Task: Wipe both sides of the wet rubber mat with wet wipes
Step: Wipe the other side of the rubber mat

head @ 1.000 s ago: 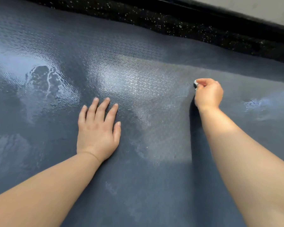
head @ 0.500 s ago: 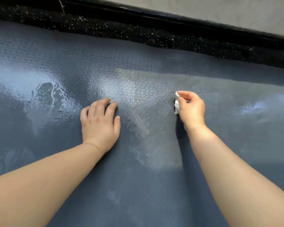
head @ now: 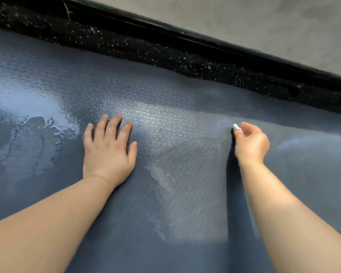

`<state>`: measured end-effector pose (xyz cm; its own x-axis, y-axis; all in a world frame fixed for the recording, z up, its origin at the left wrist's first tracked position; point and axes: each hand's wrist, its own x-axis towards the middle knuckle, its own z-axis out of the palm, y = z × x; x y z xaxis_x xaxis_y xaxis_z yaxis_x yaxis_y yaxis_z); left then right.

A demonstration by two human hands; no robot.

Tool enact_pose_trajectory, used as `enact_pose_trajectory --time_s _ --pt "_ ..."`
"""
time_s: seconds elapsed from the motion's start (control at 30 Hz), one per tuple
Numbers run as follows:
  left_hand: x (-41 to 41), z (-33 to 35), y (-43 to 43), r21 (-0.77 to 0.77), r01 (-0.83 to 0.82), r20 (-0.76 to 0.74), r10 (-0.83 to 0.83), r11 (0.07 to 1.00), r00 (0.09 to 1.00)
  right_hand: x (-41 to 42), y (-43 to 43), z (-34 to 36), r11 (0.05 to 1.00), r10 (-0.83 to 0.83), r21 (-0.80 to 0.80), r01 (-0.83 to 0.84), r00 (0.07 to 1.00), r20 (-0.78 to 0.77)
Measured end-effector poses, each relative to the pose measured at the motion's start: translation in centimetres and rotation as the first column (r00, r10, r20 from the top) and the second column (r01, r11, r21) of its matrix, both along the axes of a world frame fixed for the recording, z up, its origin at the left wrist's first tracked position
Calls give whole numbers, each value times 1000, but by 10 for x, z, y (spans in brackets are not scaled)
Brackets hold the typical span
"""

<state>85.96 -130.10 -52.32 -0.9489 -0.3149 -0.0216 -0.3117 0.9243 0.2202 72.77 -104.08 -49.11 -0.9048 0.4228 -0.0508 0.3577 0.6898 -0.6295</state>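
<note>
— What lies nearest the person?

— Two bare forearms, reaching forward from the bottom edge over the dark blue-grey rubber mat [head: 185, 203], which fills most of the view and has a fine raised texture.

— And the hands?

— The left hand [head: 108, 152] lies palm down on the mat, its fingers straight and a little spread, holding nothing. The right hand [head: 251, 143] is well apart from it, off to the right and at about the same depth. Its fingers are curled in, and thumb and forefinger pinch a small white wet wipe [head: 235, 127] (only a tip of it pokes out on the hand's left side).

— Is the wipe on the mat?

— It sits right at the surface, with the hand's shadow directly beneath it; whether it presses down cannot be told.

— How wet is the mat?

— Between the hands a pale, glistening patch runs back towards the person. Left of the left hand lies a film of water [head: 28, 146] with ragged edges, and a bright sheen spreads beyond it.

— What is past the mat?

— Its far edge meets a black speckled strip [head: 165, 54], then a smooth black border [head: 205, 39], then a grey floor [head: 264, 20] in the upper right corner.
</note>
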Motion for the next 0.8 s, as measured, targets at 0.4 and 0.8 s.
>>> enact_pose_trajectory --time_s 0.4,0.8 --pt "0 4 0 63 -5 -56 9 998 998 62 -108 -4 624 781 135 -770 611 -130" --pt "-2 4 0 65 -6 -35 8 998 999 13 -115 -18 878 462 172 -446 884 -65"
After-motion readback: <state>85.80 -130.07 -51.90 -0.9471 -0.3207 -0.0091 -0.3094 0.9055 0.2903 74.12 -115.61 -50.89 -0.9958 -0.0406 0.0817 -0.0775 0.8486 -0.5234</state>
